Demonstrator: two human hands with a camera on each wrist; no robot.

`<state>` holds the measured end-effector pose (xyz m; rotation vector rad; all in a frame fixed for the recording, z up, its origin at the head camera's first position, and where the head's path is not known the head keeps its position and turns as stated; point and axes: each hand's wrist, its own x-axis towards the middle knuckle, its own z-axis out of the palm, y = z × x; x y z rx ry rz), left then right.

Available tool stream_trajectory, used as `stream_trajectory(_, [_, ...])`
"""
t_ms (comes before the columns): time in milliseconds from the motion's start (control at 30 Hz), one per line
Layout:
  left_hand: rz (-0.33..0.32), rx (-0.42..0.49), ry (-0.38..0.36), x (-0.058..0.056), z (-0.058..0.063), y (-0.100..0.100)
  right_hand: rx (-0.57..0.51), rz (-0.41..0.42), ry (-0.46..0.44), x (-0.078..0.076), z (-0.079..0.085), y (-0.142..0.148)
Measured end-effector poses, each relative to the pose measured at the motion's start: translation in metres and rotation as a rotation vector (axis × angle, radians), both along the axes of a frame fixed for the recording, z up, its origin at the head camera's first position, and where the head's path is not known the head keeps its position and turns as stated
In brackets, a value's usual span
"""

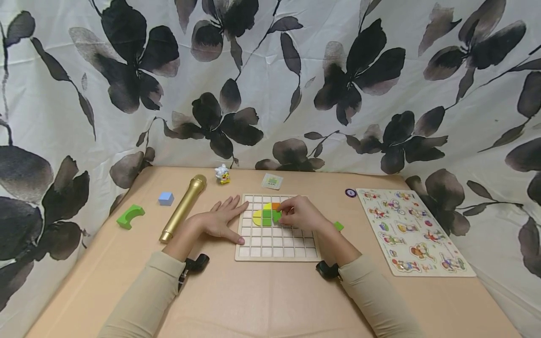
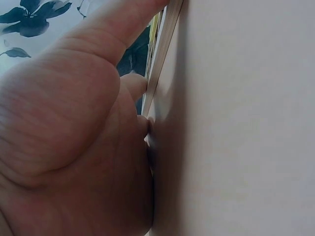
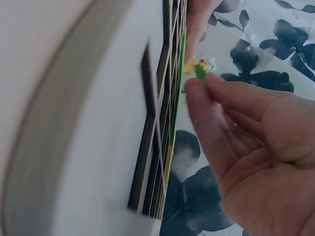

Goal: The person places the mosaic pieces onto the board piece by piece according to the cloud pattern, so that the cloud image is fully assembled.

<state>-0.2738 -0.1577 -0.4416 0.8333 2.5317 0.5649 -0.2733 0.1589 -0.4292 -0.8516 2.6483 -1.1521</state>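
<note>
A pale grid board (image 1: 253, 252) of small square cells lies flat on the table in front of me. Yellow pieces (image 1: 257, 218), green squares (image 1: 266, 218) and an orange piece (image 1: 275, 206) sit in its upper middle cells. My left hand (image 1: 216, 222) rests at the board's left side with fingers spread, its thumb and fingertips touching the edge. Over the coloured pieces, my right hand (image 1: 303, 215) pinches a small green tile (image 3: 200, 72) between thumb and index finger. The fingers hide part of the orange piece and the cells beneath them.
Left of the board are a gold tube (image 1: 183, 209), a blue block (image 1: 166, 198) and a green arch block (image 1: 130, 217). Behind stand a small figurine (image 1: 222, 174) and a card (image 1: 272, 181). Rightward lie a green piece (image 1: 338, 226), a dark ring (image 1: 351, 193) and a picture board (image 1: 458, 268).
</note>
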Motion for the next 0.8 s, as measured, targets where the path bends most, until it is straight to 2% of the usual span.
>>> stream_trajectory(233, [0.006, -0.021, 0.003, 0.0000, 0.0011, 0.0008, 0.073, -0.023, -0.028, 0.0064, -0.0006, -0.0077])
stream_trajectory(467, [-0.001, 0.037, -0.015, -0.0015, -0.0022, 0.0006, 0.113, -0.037, -0.023, 0.0062, -0.0050, -0.0079])
stream_trajectory(700, [0.011, -0.028, 0.009, -0.0001, 0.0015, 0.0017, 0.119, -0.011, -0.022, 0.0055, -0.0073, -0.0078])
stream_trajectory(800, [0.010, -0.028, 0.012, 0.0003, 0.0023, 0.0019, 0.120, -0.017, -0.017, 0.0055, -0.0070, -0.0074])
